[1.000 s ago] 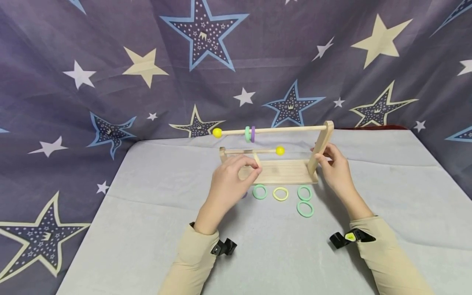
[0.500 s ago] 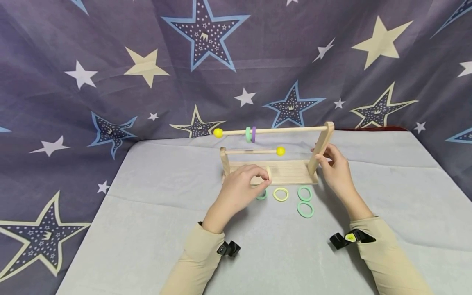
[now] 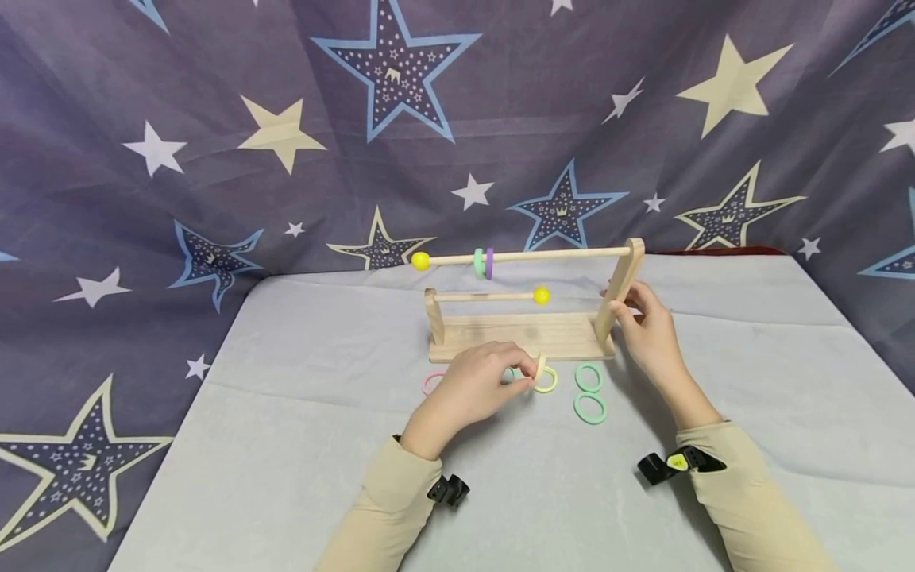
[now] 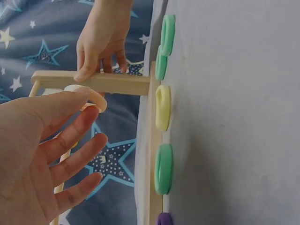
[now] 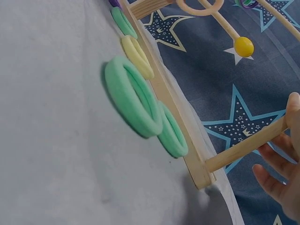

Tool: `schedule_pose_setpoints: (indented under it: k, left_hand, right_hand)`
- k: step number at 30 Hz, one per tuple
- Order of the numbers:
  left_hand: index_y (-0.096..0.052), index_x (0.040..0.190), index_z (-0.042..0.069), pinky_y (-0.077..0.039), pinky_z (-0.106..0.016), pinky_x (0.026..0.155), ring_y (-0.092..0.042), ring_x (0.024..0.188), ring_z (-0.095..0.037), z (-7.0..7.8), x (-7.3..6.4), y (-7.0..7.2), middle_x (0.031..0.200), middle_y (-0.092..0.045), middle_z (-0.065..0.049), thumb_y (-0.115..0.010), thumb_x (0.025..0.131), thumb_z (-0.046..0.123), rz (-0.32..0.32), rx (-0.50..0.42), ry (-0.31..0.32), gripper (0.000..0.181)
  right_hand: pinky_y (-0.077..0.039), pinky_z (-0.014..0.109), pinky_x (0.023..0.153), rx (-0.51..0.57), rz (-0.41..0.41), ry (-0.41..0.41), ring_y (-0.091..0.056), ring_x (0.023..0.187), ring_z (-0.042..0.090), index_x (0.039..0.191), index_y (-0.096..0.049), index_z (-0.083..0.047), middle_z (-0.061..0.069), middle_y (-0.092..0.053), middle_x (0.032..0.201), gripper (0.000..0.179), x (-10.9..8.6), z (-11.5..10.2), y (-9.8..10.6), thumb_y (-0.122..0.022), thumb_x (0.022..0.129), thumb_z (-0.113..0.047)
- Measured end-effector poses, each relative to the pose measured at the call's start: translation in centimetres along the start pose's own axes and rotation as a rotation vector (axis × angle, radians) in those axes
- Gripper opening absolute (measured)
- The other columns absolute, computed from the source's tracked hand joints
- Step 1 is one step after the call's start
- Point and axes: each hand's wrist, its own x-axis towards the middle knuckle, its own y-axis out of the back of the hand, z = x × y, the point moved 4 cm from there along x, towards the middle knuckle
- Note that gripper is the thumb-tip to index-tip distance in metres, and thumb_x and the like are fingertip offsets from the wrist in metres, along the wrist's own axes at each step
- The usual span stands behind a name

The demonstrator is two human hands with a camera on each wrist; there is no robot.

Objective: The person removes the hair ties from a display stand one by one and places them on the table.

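My left hand (image 3: pixel 480 383) pinches a pale cream ring (image 3: pixel 540 367) between thumb and index finger, in front of the wooden stand's base (image 3: pixel 522 334). In the left wrist view the other fingers spread away from the cream ring (image 4: pixel 97 99). My right hand (image 3: pixel 649 332) holds the stand's tall right post (image 3: pixel 618 292), thumb on the near side. A short rod (image 3: pixel 486 297) ends in a yellow ball (image 3: pixel 542 295). On the long upper rod (image 3: pixel 565 254) hang a green ring (image 3: pixel 479 264) and a purple ring (image 3: pixel 489 264).
Before the base lie two green rings (image 3: pixel 590 409), a yellow ring (image 3: pixel 549 381), and a pink ring (image 3: pixel 430 383) partly behind my left hand. Another green ring (image 4: pixel 163 168) and a purple ring (image 4: pixel 164 219) show in the left wrist view. A star-patterned curtain (image 3: pixel 214 119) hangs behind the table.
My left hand has moved right and nearer with the cream ring, from by the short rod to over the yellow ring. The pink ring has come into view. My right hand stays on the post.
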Motion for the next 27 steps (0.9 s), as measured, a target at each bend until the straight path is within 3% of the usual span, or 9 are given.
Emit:
schedule_pose_setpoints:
  k: [12, 27]
  left_hand:
    - [-0.071, 0.091, 0.028, -0.047, -0.024, 0.076, -0.057, 0.082, -0.005, 0.6, -0.2, -1.7, 0.093, -0.066, 0.018, -0.075, 0.089, 0.029, -0.122, 0.047, -0.062, 0.004]
    - [-0.072, 0.089, 0.026, -0.044, -0.023, 0.067, -0.052, 0.073, -0.006, 0.4, -0.5, -2.1, 0.086, -0.063, 0.011, -0.077, 0.088, 0.026, -0.148, 0.082, -0.03, 0.005]
  right_hand:
    - [-0.044, 0.011, 0.076, -0.017, 0.002, -0.012, -0.052, 0.098, -0.011, 0.13, -0.055, 0.004, 0.02, -0.067, 0.117, 0.036, 0.0, 0.0, 0.0, -0.06, 0.099, -0.015]
    - [-0.044, 0.011, 0.076, -0.028, -0.005, -0.015, -0.051, 0.1, -0.012, 0.13, -0.055, 0.004, 0.02, -0.067, 0.118, 0.038, 0.0, 0.2, -0.1, -0.06, 0.099, -0.017]
